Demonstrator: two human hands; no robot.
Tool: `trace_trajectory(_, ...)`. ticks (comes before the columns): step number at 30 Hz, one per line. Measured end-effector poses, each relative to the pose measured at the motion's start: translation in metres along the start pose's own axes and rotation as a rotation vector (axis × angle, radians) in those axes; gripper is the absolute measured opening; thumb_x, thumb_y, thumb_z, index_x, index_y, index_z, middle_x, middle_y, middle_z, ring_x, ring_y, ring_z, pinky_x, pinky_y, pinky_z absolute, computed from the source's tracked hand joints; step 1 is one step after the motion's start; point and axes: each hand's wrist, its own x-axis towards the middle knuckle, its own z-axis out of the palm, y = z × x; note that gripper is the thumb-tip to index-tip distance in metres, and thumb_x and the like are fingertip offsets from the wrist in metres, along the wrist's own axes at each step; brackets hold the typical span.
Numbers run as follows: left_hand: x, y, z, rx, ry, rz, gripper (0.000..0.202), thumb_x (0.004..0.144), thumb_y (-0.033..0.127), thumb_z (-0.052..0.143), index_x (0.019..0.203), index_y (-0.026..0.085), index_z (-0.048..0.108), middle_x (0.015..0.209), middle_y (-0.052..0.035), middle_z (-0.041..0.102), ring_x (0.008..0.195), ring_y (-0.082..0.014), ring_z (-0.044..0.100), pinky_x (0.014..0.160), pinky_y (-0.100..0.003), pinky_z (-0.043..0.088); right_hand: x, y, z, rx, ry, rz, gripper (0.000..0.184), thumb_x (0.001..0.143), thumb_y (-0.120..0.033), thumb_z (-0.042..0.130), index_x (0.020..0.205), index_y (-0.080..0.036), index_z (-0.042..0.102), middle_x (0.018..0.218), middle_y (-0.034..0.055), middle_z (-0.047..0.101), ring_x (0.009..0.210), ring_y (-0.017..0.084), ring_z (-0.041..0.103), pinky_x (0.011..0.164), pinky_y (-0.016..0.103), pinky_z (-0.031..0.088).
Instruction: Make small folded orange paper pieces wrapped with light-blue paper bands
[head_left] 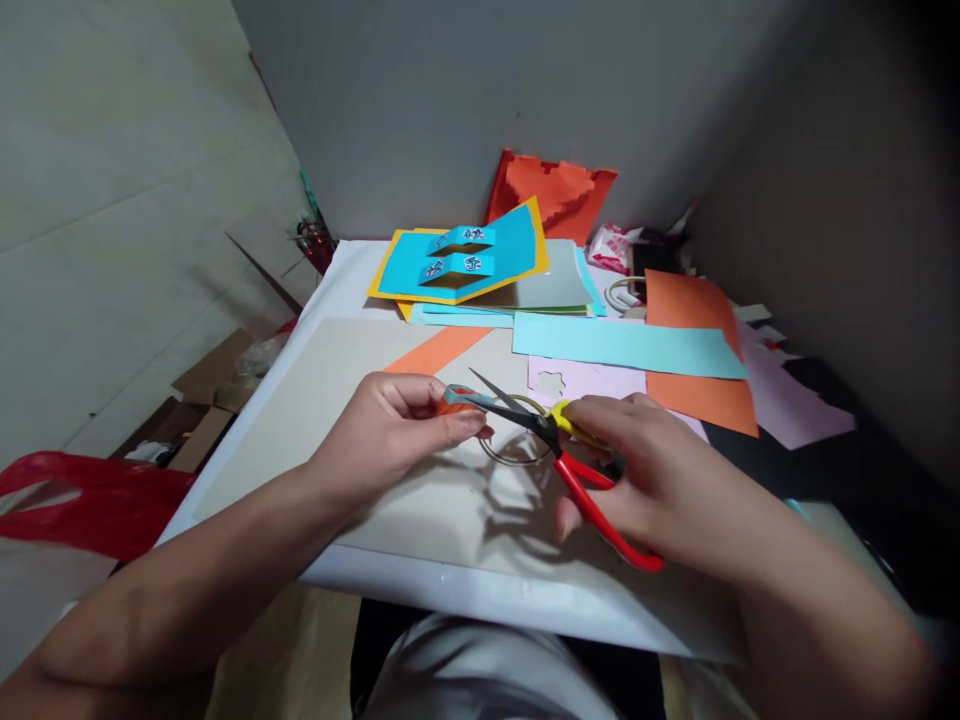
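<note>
My left hand (pixel 390 430) pinches a small piece of orange paper (pixel 453 405) between thumb and fingers. My right hand (pixel 645 485) grips a pair of scissors (pixel 556 445) with red and yellow handles. Their open steel blades point left, and the lower blade reaches the edge of the orange paper. Below the hands, a thin metal ring (pixel 516 450) lies on a grey card board (pixel 330 430). The hands and scissors hide part of the ring.
Behind the board lie a cyan-and-yellow pop-up card (pixel 457 255), a pale blue strip (pixel 622 347), orange sheets (pixel 701 355) and pink paper with a flower-shaped cutout (pixel 549 383). Walls close in behind and right. A red bag (pixel 82 505) and cardboard (pixel 202 400) sit left, below the table edge.
</note>
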Motion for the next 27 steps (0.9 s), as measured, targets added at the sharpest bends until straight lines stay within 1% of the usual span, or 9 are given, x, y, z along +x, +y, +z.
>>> trace_trajectory(5,-0.0009,0.001,-0.0008,0.03,-0.029,-0.036,0.011,0.072,0.026,0.083,0.078,0.018,0.079,0.077,-0.0018,0.077,0.076,-0.0135,0.068,0.071,-0.022,0.049,0.0004,-0.0014,0.0,0.068,-0.063,-0.022,0.034,0.074,-0.041,0.075,0.067,-0.022,0.048,0.066,-0.005,0.065,0.065,0.016,0.05,0.066,0.03,0.036)
trace_trajectory(9,-0.0018,0.003,-0.0004,0.057,-0.037,-0.05,0.01,0.072,0.025,0.082,0.078,0.017,0.079,0.078,-0.0022,0.078,0.076,-0.0136,0.068,0.071,-0.023,0.048,-0.0006,-0.0008,0.0008,0.083,-0.082,-0.021,0.029,0.076,-0.035,0.072,0.066,-0.022,0.049,0.066,-0.0048,0.067,0.064,0.015,0.052,0.064,0.029,0.036)
trace_trajectory(15,-0.0008,0.0039,0.0007,0.064,-0.036,-0.082,0.01,0.071,0.026,0.083,0.074,0.018,0.078,0.075,-0.0014,0.077,0.072,-0.0126,0.066,0.068,-0.022,0.048,-0.0019,-0.001,0.0003,0.149,-0.079,-0.03,0.022,0.08,-0.03,0.069,0.066,-0.022,0.053,0.062,-0.0023,0.068,0.063,0.015,0.056,0.056,0.027,0.036)
trace_trajectory(21,0.0004,0.0018,0.0005,0.076,-0.053,-0.076,0.014,0.071,0.03,0.083,0.078,0.018,0.079,0.077,-0.0018,0.077,0.073,-0.0132,0.067,0.067,-0.023,0.048,-0.0021,0.0009,0.0002,0.117,-0.079,-0.03,0.027,0.079,-0.038,0.071,0.066,-0.022,0.053,0.062,-0.0024,0.065,0.061,0.015,0.054,0.054,0.027,0.033)
trace_trajectory(24,-0.0006,0.0038,0.0013,0.082,-0.043,-0.088,0.013,0.071,0.028,0.083,0.075,0.017,0.078,0.075,-0.0018,0.077,0.072,-0.0126,0.066,0.066,-0.022,0.048,-0.0027,0.002,0.0001,0.098,-0.11,-0.009,0.03,0.078,-0.043,0.072,0.069,-0.022,0.053,0.066,-0.0025,0.066,0.065,0.016,0.055,0.054,0.027,0.034)
trace_trajectory(27,-0.0017,0.0064,0.0025,0.097,-0.036,-0.095,0.011,0.071,0.026,0.083,0.073,0.017,0.078,0.075,-0.0021,0.077,0.071,-0.0119,0.066,0.065,-0.021,0.047,-0.0035,0.003,0.0005,0.057,-0.113,-0.003,0.035,0.074,-0.049,0.075,0.072,-0.023,0.052,0.072,-0.002,0.065,0.07,0.018,0.054,0.056,0.027,0.035)
